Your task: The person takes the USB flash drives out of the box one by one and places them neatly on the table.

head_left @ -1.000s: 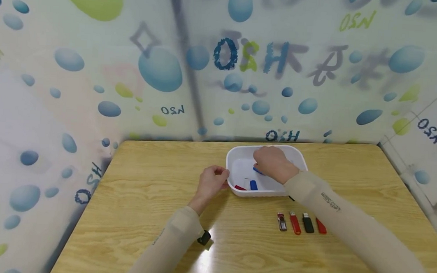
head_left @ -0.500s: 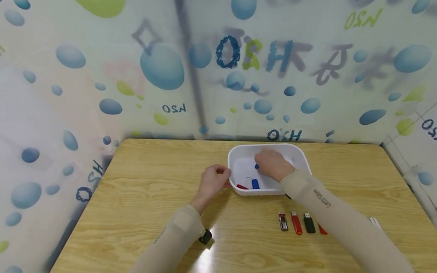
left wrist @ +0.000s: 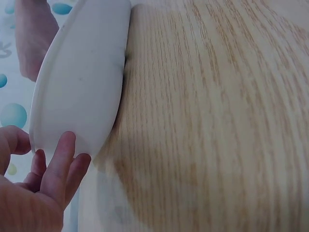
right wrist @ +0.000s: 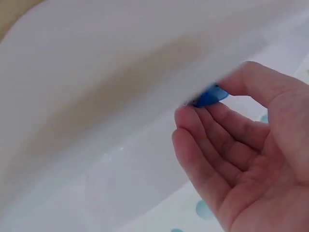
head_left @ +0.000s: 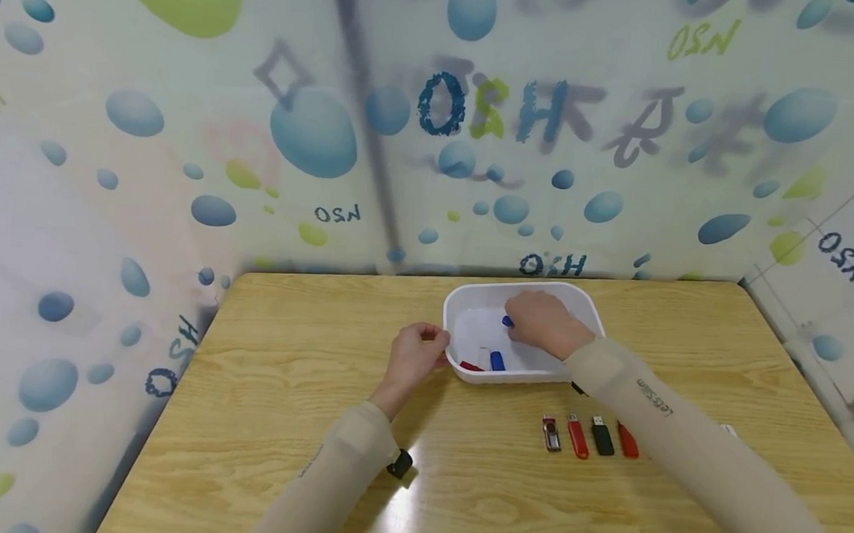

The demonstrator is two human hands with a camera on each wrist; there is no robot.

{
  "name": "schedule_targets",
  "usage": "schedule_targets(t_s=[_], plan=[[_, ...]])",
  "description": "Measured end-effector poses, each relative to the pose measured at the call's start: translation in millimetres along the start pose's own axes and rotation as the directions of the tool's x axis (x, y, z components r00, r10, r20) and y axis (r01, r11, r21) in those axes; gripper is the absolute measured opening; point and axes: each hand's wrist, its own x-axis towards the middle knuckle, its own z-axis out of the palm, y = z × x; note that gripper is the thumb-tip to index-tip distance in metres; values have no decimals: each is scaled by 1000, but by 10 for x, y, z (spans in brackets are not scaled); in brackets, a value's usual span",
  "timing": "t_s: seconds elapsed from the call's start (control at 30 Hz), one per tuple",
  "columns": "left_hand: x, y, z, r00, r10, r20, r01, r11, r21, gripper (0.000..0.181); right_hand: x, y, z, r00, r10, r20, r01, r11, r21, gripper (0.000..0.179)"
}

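Observation:
My left hand (head_left: 415, 350) pinches the near left rim of a white plastic tub (head_left: 465, 377). Seen from the left wrist, the thumb is at the rim while the fingers (left wrist: 60, 166) lie against the outer wall. Inside the tub, my right hand (head_left: 543, 317) pinches a blue USB stick (right wrist: 212, 95) between thumb and fingertips; part of the stick is hidden. By the tub's near wall lie a red stick (head_left: 470, 366), a whitish one (head_left: 483, 358) and another blue USB stick (head_left: 497, 360).
In front of the tub, a row on the wooden table (head_left: 281, 420) has a red-and-silver USB stick (head_left: 551, 434), a red one (head_left: 577, 437), a black one (head_left: 602, 437) and another red one (head_left: 628, 440). A white stick (head_left: 730, 430) is partly behind the right sleeve.
My right hand has shifted slightly to the right inside the tub, with the blue USB stick between its fingers. The left hand stays at the rim.

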Motion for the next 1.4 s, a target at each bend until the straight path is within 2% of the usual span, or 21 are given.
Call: schedule_targets(t_s=[0.37,0.7,0.93,1.07,1.27,1.4], plan=[[4,-9,-5,1000,-18,-3,18,1000,4,24,-332,41,-143,992,4,-128,5,998,70,19],[0,2,6,1000,-2,-2,2,1000,1,24,-631,132,-177,965,-49,-257,75,993,92,19],[0,4,15,1000,6,-1,-6,1000,2,23,-826,111,-144,953,-73,-295,105,990,96,31],[-10,8,14,1000,-4,-4,4,1000,7,23,-931,83,-122,944,-102,-313,131,989,74,29],[-19,10,14,1000,-20,-6,20,1000,12,23,-1049,91,-85,915,-167,-367,191,981,31,27],[-18,17,11,1000,-22,-4,22,1000,2,24,-1127,94,-52,909,-197,-368,222,975,27,27]])
